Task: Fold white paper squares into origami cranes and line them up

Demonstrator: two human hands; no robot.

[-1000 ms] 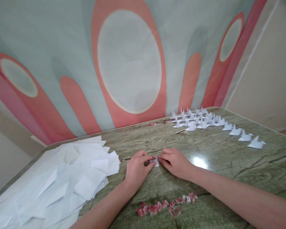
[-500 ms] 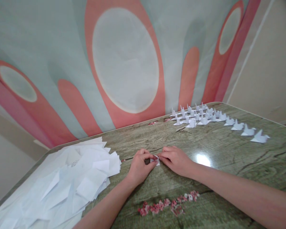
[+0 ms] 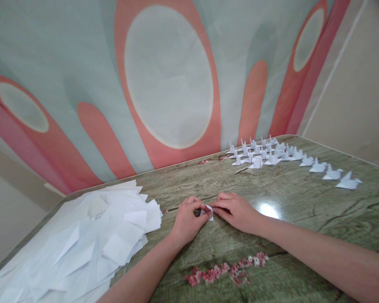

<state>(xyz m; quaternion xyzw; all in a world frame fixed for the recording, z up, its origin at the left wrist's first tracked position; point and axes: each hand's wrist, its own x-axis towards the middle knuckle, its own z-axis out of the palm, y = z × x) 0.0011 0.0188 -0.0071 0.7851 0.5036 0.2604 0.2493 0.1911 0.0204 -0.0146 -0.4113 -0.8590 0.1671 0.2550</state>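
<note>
Blossom print: pink flowers (image 3: 210, 273) run across the near part of the surface (image 3: 303, 202).
Left hand: thumb and forefinger (image 3: 189, 219) pinch the folded paper (image 3: 211, 217).
Right hand: fingers drawn narrow (image 3: 235, 212), tips at the paper's right side; whether they grip it cannot be told.
Paper's direction: one corner faces the near edge, another part shows toward the far edge; fingers hide too much to tell its long axis.
Paper's place: mid-surface, between the hands.
Change: the view shifts slightly from half a second ago; both hands keep nearly the same pose around the paper.
Paper's look: small, white, crisp-edged, partly covered.
Loose sheets: white pile (image 3: 123, 242) along the left edge.
Paper cranes: white group (image 3: 272, 159) toward the far right corner.
Backdrop: coral-and-grey wall pattern (image 3: 169, 75) beyond the far edge.
</note>
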